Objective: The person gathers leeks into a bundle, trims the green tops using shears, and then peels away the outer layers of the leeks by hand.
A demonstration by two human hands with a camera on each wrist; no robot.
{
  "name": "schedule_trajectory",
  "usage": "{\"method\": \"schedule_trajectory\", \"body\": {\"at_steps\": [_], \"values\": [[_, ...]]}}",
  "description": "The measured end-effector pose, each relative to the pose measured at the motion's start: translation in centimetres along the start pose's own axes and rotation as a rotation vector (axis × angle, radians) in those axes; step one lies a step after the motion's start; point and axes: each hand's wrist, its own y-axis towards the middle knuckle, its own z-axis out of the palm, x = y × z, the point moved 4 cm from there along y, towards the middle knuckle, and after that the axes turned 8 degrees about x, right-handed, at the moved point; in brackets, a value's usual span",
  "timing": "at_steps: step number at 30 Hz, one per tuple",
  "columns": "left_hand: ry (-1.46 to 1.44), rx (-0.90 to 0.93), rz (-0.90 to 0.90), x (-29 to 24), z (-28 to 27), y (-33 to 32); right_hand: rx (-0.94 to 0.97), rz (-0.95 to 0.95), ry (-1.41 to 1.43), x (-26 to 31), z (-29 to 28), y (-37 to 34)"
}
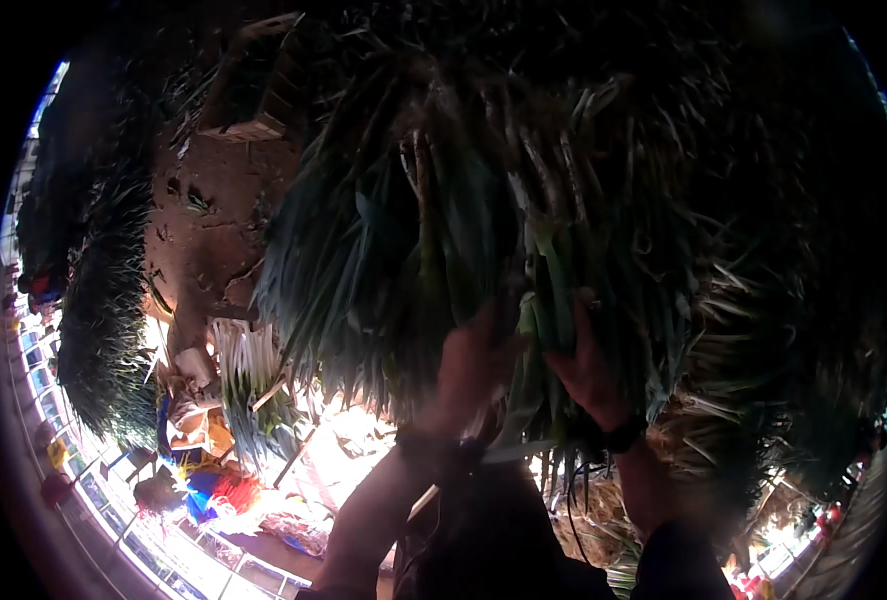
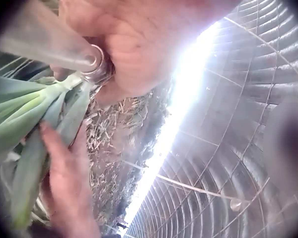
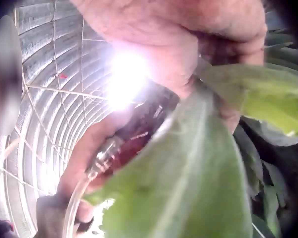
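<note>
Clearly, green leaves (image 3: 184,173) lie between the right hand's (image 3: 188,34) thumb and fingers (image 3: 251,58).

Reaches forward with both forearms, slanting left forearm (image 1: 374,520) and right forearm (image 1: 652,490) inward behind the hands. Holds left hand (image 1: 469,365), blurred in the head view, near right hand (image 1: 582,370) but apart from it. Curls left hand inward toward its own palm. Spreads two right digits (image 2: 50,139) in a V, stretching one ahead of the palm. Bends right fingers (image 3: 241,52) inward.
</note>
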Motion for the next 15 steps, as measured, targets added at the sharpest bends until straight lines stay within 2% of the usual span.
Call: {"method": "schedule_trajectory", "body": {"at_steps": [3, 4, 6, 7, 8, 9, 10, 11, 13, 15], "values": [[-0.103, -0.072, -0.033, 0.2, -1.0, 1.1, 0.037, 0.083, -0.007, 1.9, -0.4, -0.7], [-0.058, -0.132, 0.139, -0.5, -1.4, 0.2, 0.036, 0.087, 0.002, 3.6, -0.5, -0.6], [-0.008, -0.182, 0.304, -3.1, -1.8, -2.7, -0.123, -0.155, -0.831, 8.1, -0.6, -0.5], [-0.09, -0.137, 0.036, -4.7, -1.7, -4.5, -0.122, -0.151, -0.823, 7.6, 0.1, -0.5], [-0.171, -0.096, -0.232, -4.9, -1.5, -6.2, -0.136, -0.209, -1.002, 6.8, 1.3, -0.5], [-0.165, -0.098, -0.238, -4.1, -1.3, -7.7, -0.142, -0.238, -1.09, 6.0, 2.6, -0.1], [0.018, -0.062, -0.267, -3.0, -1.0, -9.3, -0.15, -0.268, -1.178, 5.3, 3.9, 0.4], [0.111, -0.045, -0.278, -2.7, -0.8, -10.2, -0.103, -0.053, -0.975, 4.2, 4.2, 2.3], [0.242, 0.016, -0.34, -2.4, -0.2, -12.0, -0.048, 0.154, -0.766, 2.8, 4.0, 4.6], [0.28, 0.058, -0.323, 0.1, 0.6, -13.7, 0.105, 0.345, -0.407, 1.7, 3.5, 5.6]]}}
